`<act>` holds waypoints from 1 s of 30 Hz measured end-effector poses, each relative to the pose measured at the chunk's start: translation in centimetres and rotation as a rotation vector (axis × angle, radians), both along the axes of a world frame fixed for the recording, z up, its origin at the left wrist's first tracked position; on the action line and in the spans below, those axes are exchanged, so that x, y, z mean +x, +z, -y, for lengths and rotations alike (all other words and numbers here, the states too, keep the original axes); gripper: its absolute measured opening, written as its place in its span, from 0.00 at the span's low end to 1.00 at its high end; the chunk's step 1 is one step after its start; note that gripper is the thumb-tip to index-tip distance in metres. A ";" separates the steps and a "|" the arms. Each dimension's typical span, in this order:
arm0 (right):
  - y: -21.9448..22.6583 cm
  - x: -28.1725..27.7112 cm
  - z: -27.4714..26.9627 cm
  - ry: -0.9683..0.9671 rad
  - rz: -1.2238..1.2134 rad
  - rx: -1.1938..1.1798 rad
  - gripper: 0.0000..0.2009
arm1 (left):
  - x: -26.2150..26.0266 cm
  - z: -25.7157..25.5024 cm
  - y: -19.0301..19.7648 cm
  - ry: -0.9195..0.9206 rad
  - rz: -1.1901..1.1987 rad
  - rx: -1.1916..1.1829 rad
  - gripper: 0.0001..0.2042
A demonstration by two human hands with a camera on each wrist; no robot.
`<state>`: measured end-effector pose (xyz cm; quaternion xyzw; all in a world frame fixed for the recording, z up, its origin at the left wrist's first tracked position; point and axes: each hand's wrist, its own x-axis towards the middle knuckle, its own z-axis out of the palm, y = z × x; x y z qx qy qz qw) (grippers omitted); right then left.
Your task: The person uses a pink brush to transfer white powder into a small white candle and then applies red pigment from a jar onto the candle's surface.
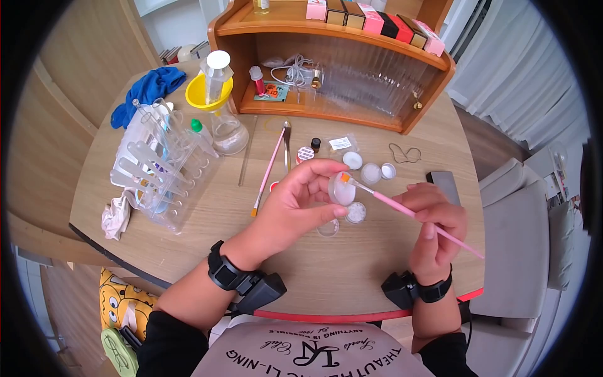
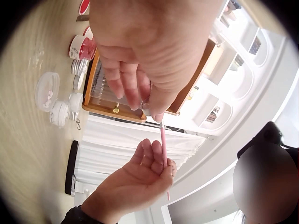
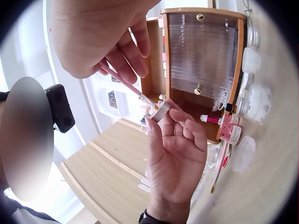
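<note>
Up in front of the chest, my left hand (image 1: 298, 198) holds a small round, shallow tin (image 1: 341, 190) by its edge between thumb and fingers. The right wrist view shows the silvery side of the tin (image 3: 160, 112). My right hand (image 1: 438, 225) pinches a slim pink-handled brush (image 1: 394, 204), whose orange bristles overlap the tin's inner face. Below the hands, a jar of white pieces (image 1: 356, 213) stands beside a clear round lid (image 1: 327, 227). The left wrist view shows the tin mostly covered by my left fingers.
Several small white jars (image 1: 370, 173) stand beyond the hands. A second pink brush (image 1: 269, 169) lies left. Farther left are a clear rack (image 1: 169, 217) of plastic tools, a flask (image 1: 229, 133) with a yellow funnel (image 1: 196, 94), and a blue cloth (image 1: 151, 91). A wooden cabinet (image 1: 377, 39) stands behind.
</note>
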<state>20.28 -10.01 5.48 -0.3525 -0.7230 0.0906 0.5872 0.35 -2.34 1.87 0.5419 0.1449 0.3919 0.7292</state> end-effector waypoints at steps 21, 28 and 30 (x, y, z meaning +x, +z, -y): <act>0.1 0.0 0.2 -0.041 -0.052 -0.005 0.04 | -0.1 -0.1 0.0 -0.034 0.068 -0.010 0.22; 0.2 0.5 0.3 -0.008 0.008 0.010 0.05 | 0.0 0.1 0.5 -0.028 0.039 0.003 0.23; 0.2 0.4 0.2 -0.002 0.015 0.023 0.05 | 0.1 0.0 0.3 -0.032 0.053 0.012 0.23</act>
